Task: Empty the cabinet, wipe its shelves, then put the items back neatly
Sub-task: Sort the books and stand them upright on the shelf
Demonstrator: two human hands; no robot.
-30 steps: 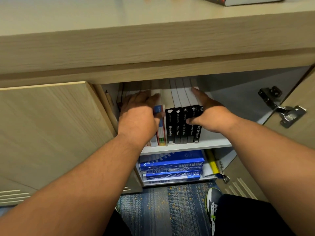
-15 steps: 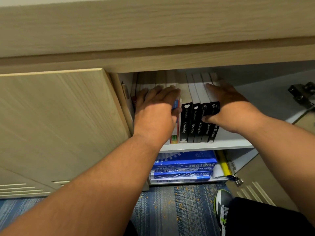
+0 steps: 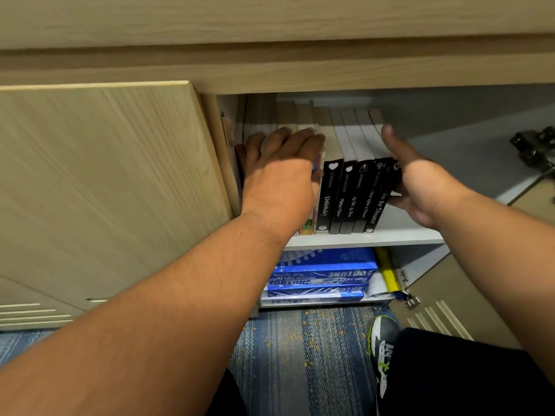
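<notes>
— Item one, fingers?
— Left fingers (image 3: 285,139) curled over the tops of the colour-spined books (image 3: 307,226); left hand (image 3: 279,181) grips them. Right fingers (image 3: 393,142) straight; right hand (image 3: 420,187) flat against the end of the leaning black books (image 3: 348,196), upper shelf (image 3: 360,240), cabinet (image 3: 450,115).
— Surroundings?
— Closed door (image 3: 105,190) just beside my left hand. Paper reams (image 3: 324,274) and yellow roll (image 3: 387,271) below.
— Change?
— Half a second ago my right hand lay on top of the black books.

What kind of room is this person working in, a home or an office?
Probably an office, though a home study is possible: wrapped reams of copy paper are stacked in a laminate cabinet, and the floor is patterned blue carpet.
</notes>
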